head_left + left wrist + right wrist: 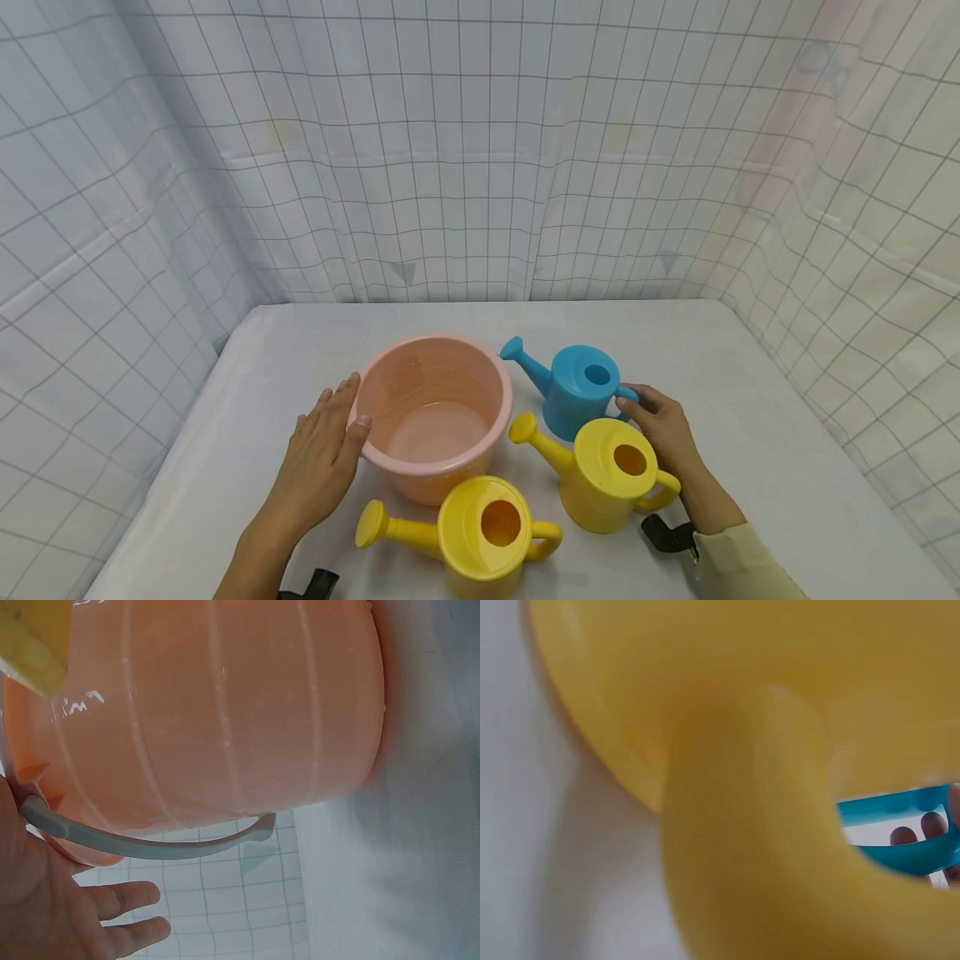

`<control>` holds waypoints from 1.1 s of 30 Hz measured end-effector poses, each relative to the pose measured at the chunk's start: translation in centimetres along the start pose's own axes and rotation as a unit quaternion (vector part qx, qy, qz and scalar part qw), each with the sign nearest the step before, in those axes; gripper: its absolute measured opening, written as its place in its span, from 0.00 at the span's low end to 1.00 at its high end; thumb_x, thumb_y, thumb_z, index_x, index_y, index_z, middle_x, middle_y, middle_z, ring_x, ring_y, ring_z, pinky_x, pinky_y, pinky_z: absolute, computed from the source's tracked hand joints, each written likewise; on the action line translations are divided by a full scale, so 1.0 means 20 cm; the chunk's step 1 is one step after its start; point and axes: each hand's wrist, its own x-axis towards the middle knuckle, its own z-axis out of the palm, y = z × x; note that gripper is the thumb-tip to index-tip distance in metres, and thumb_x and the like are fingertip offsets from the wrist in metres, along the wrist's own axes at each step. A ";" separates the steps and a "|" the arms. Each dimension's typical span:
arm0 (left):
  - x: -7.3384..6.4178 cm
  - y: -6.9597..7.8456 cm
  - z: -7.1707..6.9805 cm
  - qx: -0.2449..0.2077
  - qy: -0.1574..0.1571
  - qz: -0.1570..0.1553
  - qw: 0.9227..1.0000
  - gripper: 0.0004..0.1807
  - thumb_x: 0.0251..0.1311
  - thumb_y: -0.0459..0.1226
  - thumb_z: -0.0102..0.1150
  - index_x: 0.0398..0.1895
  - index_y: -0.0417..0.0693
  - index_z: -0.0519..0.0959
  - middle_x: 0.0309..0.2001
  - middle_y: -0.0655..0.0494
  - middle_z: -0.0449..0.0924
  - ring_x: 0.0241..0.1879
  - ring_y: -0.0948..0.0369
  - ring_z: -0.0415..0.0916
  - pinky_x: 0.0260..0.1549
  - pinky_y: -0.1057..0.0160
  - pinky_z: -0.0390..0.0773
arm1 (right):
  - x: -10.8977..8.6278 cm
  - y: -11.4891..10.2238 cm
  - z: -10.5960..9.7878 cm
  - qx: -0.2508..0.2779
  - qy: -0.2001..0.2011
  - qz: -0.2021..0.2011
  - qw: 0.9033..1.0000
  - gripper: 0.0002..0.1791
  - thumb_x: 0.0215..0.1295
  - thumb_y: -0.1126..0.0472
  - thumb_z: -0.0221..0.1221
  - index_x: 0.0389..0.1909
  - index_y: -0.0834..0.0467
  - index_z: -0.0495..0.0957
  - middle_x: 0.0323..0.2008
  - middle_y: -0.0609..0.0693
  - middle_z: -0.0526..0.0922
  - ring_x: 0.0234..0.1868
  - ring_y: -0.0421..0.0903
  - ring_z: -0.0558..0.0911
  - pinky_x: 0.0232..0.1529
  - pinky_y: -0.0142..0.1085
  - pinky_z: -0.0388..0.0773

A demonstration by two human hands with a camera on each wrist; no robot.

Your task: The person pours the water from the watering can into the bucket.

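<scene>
My left hand (321,458) lies against the left rim of a pink bucket (427,485), its fingers straight. In the left wrist view the bucket's grey handle (150,847) hangs down beside that palm. On the right, my right hand (666,427) holds the handle of a blue watering can (576,398), which stands upright right of the bucket. In front of it stands a yellow watering can (597,487), just left of my right wrist. Its handle (735,825) fills much of the right wrist view, with part of the blue handle (907,859) behind.
A second yellow watering can (487,533) stands at the table's front, close to the bucket, its spout pointing left. The white-covered table (765,417) ends at a grid-patterned curtain (480,208) at the back and sides.
</scene>
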 end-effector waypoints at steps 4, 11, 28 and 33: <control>0.00 0.00 0.00 -0.001 0.000 0.001 1.000 0.31 0.72 0.52 0.33 0.75 0.61 0.45 0.75 0.51 0.48 0.74 0.41 0.42 0.63 0.28 0.41 | 0.00 0.00 0.00 0.000 -0.001 0.003 1.000 0.31 0.66 0.45 0.55 0.63 0.60 0.68 0.63 0.59 0.71 0.65 0.55 0.68 0.66 0.52 0.65; 0.00 0.00 0.00 0.000 0.000 0.001 1.000 0.31 0.72 0.52 0.33 0.75 0.62 0.45 0.75 0.51 0.48 0.74 0.41 0.42 0.64 0.29 0.40 | 0.00 0.02 0.00 -0.019 0.002 -0.002 1.000 0.30 0.65 0.43 0.54 0.61 0.59 0.70 0.61 0.58 0.74 0.63 0.54 0.71 0.64 0.50 0.69; 0.00 0.00 0.00 0.001 -0.003 0.004 1.000 0.31 0.72 0.52 0.33 0.75 0.62 0.44 0.75 0.51 0.48 0.74 0.41 0.42 0.64 0.29 0.41 | -0.02 0.02 0.01 -0.004 0.003 0.000 1.000 0.31 0.64 0.40 0.54 0.60 0.57 0.71 0.61 0.57 0.74 0.63 0.52 0.71 0.65 0.50 0.68; 0.00 0.00 0.00 0.000 -0.003 0.003 1.000 0.31 0.72 0.52 0.33 0.75 0.62 0.44 0.75 0.51 0.48 0.74 0.41 0.41 0.64 0.29 0.40 | -0.01 0.02 0.01 0.004 0.007 -0.011 1.000 0.31 0.62 0.39 0.55 0.59 0.57 0.72 0.60 0.57 0.74 0.63 0.52 0.70 0.66 0.52 0.65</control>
